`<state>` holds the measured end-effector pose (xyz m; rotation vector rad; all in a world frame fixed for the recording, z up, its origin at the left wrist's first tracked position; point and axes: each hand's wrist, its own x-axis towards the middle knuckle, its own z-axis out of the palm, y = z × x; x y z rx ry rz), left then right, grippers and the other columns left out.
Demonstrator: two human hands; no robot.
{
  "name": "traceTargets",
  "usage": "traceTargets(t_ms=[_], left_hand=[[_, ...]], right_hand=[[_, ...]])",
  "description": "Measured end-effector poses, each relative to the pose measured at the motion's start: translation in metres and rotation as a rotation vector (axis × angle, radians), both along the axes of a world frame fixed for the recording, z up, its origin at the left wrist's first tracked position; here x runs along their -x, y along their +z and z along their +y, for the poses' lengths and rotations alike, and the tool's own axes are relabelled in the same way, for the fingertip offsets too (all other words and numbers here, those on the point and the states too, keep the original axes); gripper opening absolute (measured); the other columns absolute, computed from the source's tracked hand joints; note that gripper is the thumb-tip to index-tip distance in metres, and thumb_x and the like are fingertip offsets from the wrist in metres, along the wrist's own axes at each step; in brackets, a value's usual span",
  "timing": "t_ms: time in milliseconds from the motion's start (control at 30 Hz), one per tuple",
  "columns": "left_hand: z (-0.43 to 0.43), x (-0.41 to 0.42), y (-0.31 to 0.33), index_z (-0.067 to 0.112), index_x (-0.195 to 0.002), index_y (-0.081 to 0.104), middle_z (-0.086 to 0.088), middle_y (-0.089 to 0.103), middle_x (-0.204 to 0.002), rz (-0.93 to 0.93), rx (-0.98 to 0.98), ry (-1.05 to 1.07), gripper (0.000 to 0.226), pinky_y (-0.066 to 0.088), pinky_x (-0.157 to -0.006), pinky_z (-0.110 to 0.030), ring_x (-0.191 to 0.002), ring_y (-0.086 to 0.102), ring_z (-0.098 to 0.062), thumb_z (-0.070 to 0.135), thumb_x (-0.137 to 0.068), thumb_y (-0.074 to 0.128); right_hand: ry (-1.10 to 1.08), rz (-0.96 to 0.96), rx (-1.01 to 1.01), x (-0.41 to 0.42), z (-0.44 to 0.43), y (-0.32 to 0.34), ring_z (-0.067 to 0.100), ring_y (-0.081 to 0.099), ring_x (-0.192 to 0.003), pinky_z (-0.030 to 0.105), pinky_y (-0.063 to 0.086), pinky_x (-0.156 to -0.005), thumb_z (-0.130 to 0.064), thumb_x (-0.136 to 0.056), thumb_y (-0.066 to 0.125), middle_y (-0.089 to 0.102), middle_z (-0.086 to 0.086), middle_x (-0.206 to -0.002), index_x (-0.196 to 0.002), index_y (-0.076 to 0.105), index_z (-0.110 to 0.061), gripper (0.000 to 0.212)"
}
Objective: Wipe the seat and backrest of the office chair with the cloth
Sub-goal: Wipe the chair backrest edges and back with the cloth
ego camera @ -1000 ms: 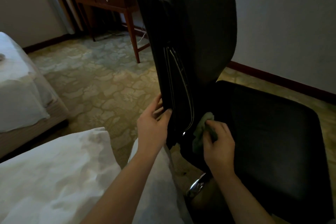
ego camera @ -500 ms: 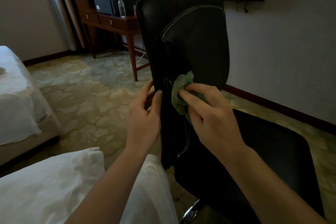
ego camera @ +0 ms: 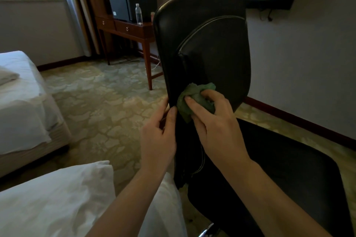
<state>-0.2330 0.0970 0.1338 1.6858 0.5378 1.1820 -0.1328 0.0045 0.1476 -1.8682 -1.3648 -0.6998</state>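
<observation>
A black office chair stands in front of me, its tall backrest (ego camera: 210, 44) upright and its seat (ego camera: 285, 163) spreading to the right. My right hand (ego camera: 213, 119) grips a crumpled green cloth (ego camera: 194, 98) and presses it against the backrest's front face near the left edge, about mid-height. My left hand (ego camera: 159, 134) holds the backrest's left edge, thumb on the front side and fingers behind it. Part of the cloth is hidden under my fingers.
A white bed corner (ego camera: 54, 202) lies at the lower left and another bed (ego camera: 21, 102) at the left. A wooden desk (ego camera: 133, 31) with a water bottle (ego camera: 138, 14) stands behind the chair. Patterned carpet (ego camera: 100, 102) lies between. A wall with a dark baseboard (ego camera: 300, 121) runs to the right.
My right hand has carried the cloth up the backrest from near the seat joint to mid-height. My left hand slid up the edge with it. The view has tilted up.
</observation>
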Motion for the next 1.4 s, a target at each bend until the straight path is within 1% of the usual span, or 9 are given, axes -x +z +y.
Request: traceTargets(t_ms=[233,433,600,700,800,967,1067,1233,1400], left_hand=[[0.002,-0.002,-0.005,0.044,-0.133,0.052,0.034,0.069,-0.096,0.003,-0.024,0.039,0.033,0.058,-0.083,-0.024,-0.096,0.067,0.005,0.032,-0.102,0.054],[0.000,-0.003,-0.007,0.040,-0.136,0.054,0.023,0.069,-0.083,-0.005,-0.036,0.061,0.034,0.059,-0.075,-0.032,-0.081,0.070,-0.011,0.036,-0.102,0.054],[0.001,-0.001,-0.005,0.039,-0.134,0.053,0.030,0.070,-0.094,-0.009,-0.034,0.026,0.033,0.057,-0.079,-0.019,-0.093,0.069,0.005,0.029,-0.103,0.054],[0.001,-0.001,-0.005,0.039,-0.132,0.053,0.020,0.074,-0.102,-0.034,-0.015,0.013,0.033,0.056,-0.082,-0.017,-0.096,0.070,0.002,0.025,-0.103,0.055],[0.003,-0.002,-0.007,0.037,-0.136,0.054,0.015,0.074,-0.089,-0.029,-0.010,0.032,0.034,0.058,-0.073,-0.022,-0.085,0.071,-0.010,0.029,-0.102,0.055],[0.003,-0.004,-0.009,0.040,-0.132,0.053,0.028,0.069,-0.082,-0.032,-0.011,0.029,0.032,0.054,-0.071,-0.021,-0.075,0.066,-0.008,0.029,-0.103,0.055],[0.004,-0.004,-0.010,0.040,-0.132,0.053,0.030,0.068,-0.081,-0.037,-0.014,0.025,0.031,0.053,-0.068,-0.018,-0.075,0.063,-0.002,0.028,-0.103,0.055],[0.004,-0.002,-0.010,0.031,-0.138,0.055,0.028,0.071,-0.094,-0.035,-0.021,0.002,0.036,0.052,-0.075,-0.009,-0.090,0.068,0.010,0.022,-0.103,0.055],[0.006,0.000,-0.009,0.030,-0.141,0.057,0.020,0.074,-0.096,-0.022,-0.018,0.009,0.038,0.059,-0.074,-0.022,-0.087,0.072,-0.009,0.024,-0.103,0.056]], right_hand=[[-0.032,-0.004,0.100,-0.002,-0.020,-0.037,0.032,0.061,-0.096,0.040,0.060,-0.067,-0.002,-0.086,0.070,0.058,0.021,-0.116,-0.126,0.065,-0.011,0.041],[-0.028,-0.048,-0.002,-0.001,-0.026,-0.018,0.031,0.063,-0.095,0.037,0.059,-0.079,-0.004,-0.092,0.063,0.059,0.022,-0.114,-0.123,0.068,-0.007,0.032],[-0.019,-0.067,-0.042,0.000,-0.005,0.008,0.034,0.062,-0.099,0.041,0.059,-0.080,-0.015,-0.095,0.049,0.058,0.022,-0.118,-0.126,0.065,-0.007,0.036],[-0.019,-0.027,-0.030,0.004,0.003,0.006,0.036,0.061,-0.099,0.042,0.059,-0.077,-0.011,-0.095,0.055,0.057,0.023,-0.117,-0.126,0.066,-0.006,0.033],[-0.031,-0.004,0.045,0.003,-0.005,-0.008,0.035,0.062,-0.097,0.041,0.059,-0.076,-0.004,-0.089,0.068,0.057,0.024,-0.117,-0.124,0.066,-0.005,0.035],[0.030,0.236,0.151,-0.005,-0.029,-0.029,0.014,0.054,-0.108,0.017,0.041,-0.087,-0.031,-0.099,0.046,0.055,0.002,-0.124,-0.123,0.067,-0.020,0.034],[0.032,0.165,0.113,-0.004,-0.029,-0.018,0.014,0.055,-0.105,0.006,0.039,-0.090,-0.011,-0.094,0.063,0.056,0.010,-0.121,-0.124,0.068,-0.011,0.030],[0.017,-0.032,0.002,-0.003,-0.012,0.009,0.026,0.062,-0.103,0.023,0.049,-0.091,-0.013,-0.093,0.058,0.059,0.021,-0.120,-0.124,0.067,-0.006,0.034],[0.003,0.022,0.034,0.000,-0.004,0.002,0.034,0.062,-0.105,0.034,0.056,-0.088,-0.007,-0.092,0.065,0.056,0.024,-0.123,-0.124,0.067,-0.004,0.033]])
